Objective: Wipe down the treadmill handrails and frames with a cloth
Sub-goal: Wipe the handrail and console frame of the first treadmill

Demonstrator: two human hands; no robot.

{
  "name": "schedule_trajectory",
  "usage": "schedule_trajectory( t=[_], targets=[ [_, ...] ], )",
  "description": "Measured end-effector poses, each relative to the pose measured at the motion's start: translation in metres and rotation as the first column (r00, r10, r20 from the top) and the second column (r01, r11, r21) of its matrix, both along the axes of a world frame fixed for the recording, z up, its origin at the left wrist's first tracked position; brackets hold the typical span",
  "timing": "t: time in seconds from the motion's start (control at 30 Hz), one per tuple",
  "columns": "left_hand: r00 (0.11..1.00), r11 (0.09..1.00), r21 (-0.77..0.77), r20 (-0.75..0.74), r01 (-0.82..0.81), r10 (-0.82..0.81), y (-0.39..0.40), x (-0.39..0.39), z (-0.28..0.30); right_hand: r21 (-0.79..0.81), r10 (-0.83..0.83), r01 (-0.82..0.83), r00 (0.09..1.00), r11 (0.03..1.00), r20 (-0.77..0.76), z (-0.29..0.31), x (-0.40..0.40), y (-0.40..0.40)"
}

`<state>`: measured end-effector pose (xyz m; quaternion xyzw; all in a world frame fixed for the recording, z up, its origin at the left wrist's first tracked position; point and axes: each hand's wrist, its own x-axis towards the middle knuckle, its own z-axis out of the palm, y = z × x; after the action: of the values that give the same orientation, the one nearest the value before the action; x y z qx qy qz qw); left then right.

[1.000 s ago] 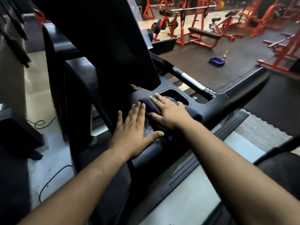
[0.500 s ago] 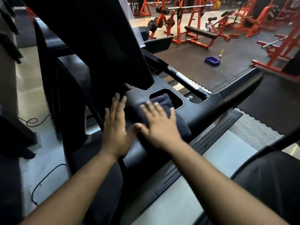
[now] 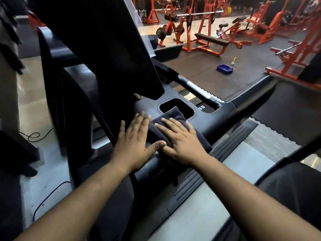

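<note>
A dark folded cloth (image 3: 173, 114) lies on the black treadmill console ledge (image 3: 217, 122), its far corner hanging over the cup recess (image 3: 184, 106). My right hand (image 3: 180, 141) presses flat on the cloth with straight fingers. Beside it on the left, my left hand (image 3: 135, 141) rests flat on the ledge, its thumb touching the cloth's near edge. The right handrail (image 3: 253, 98) runs off to the right. A big black screen panel (image 3: 107, 46) rises above the ledge.
The treadmill's side rail and deck (image 3: 208, 167) lie below my arms. Cables (image 3: 34, 134) trail on the pale floor at left. A blue tub (image 3: 225, 69) and a small bottle (image 3: 232, 63) stand on the dark mat. Orange weight benches and racks (image 3: 208, 40) fill the background.
My right hand and the cloth have slid back along the ledge toward me and to the left. My left hand stays flat beside them.
</note>
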<state>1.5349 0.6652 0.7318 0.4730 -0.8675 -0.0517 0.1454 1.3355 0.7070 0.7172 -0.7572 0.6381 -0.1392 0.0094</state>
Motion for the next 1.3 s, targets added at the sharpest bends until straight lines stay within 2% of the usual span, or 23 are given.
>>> schedule_trajectory(
  t=[0.1, 0.2, 0.3, 0.37, 0.47, 0.57, 0.63, 0.7, 0.77, 0.83, 0.93, 1.07, 1.17, 1.23, 1.3],
  targets=[
    [0.984, 0.997, 0.079, 0.181, -0.018, 0.003, -0.004, -0.008, 0.009, 0.071, -0.146, 0.15, 0.988, 0.986, -0.057, 0.015, -0.033, -0.032],
    [0.981, 0.994, 0.103, 0.194, -0.036, 0.015, -0.013, -0.021, 0.013, 0.191, -0.214, 0.232, 0.97, 0.954, -0.112, 0.041, -0.02, -0.071],
    [0.978, 0.991, 0.121, 0.206, -0.052, 0.027, -0.018, -0.027, 0.011, 0.137, -0.129, 0.14, 0.988, 0.981, -0.089, 0.037, -0.021, -0.077],
    [0.97, 0.994, 0.105, 0.244, -0.04, 0.013, -0.018, -0.028, 0.008, 0.021, 0.015, -0.014, 0.998, 1.0, -0.068, 0.02, -0.051, -0.064],
    [0.97, 0.992, 0.119, 0.242, -0.049, 0.019, -0.02, -0.028, 0.007, 0.027, 0.229, -0.227, 0.967, 0.973, -0.116, 0.012, -0.109, -0.067],
    [0.962, 0.987, 0.149, 0.272, -0.064, 0.021, -0.022, -0.032, 0.008, 0.155, 0.2, -0.17, 0.958, 0.973, -0.205, 0.026, -0.118, -0.087],
    [0.954, 0.984, 0.16, 0.3, -0.072, 0.021, -0.022, -0.034, 0.009, 0.131, 0.073, -0.043, 0.969, 0.99, -0.238, 0.025, -0.096, -0.079],
    [0.949, 0.983, 0.166, 0.315, -0.081, 0.025, -0.021, -0.038, 0.012, 0.042, -0.066, 0.073, 0.987, 0.996, -0.149, 0.012, -0.066, -0.054],
    [0.945, 0.982, 0.172, 0.326, -0.084, 0.024, -0.024, -0.038, 0.017, 0.001, -0.111, 0.111, 0.994, 0.994, -0.005, 0.0, -0.042, -0.032],
    [0.94, 0.978, 0.187, 0.34, -0.092, 0.023, -0.031, -0.042, 0.022, 0.042, -0.06, 0.059, 0.998, 0.997, 0.025, 0.001, -0.044, -0.033],
    [0.936, 0.974, 0.207, 0.353, -0.092, 0.013, -0.044, -0.049, 0.024, 0.104, 0.1, -0.094, 0.993, 0.99, -0.062, 0.011, -0.081, -0.06],
    [0.943, 0.978, 0.187, 0.332, -0.093, 0.027, -0.048, -0.053, 0.021, 0.168, 0.084, -0.059, 0.986, 0.984, -0.142, 0.026, -0.11, -0.111],
    [0.95, 0.979, 0.176, 0.31, -0.104, 0.045, -0.043, -0.05, 0.019, 0.058, 0.026, -0.024, 0.999, 0.998, -0.033, 0.025, -0.103, -0.111],
    [0.954, 0.979, 0.174, 0.295, -0.11, 0.055, -0.045, -0.049, 0.018, -0.154, 0.004, 0.021, 0.988, 0.988, 0.156, 0.014, -0.1, -0.082],
    [0.956, 0.976, 0.188, 0.288, -0.108, 0.05, -0.048, -0.05, 0.018, -0.339, -0.047, 0.164, 0.944, 0.926, 0.326, 0.001, -0.099, -0.056]
  ],
)
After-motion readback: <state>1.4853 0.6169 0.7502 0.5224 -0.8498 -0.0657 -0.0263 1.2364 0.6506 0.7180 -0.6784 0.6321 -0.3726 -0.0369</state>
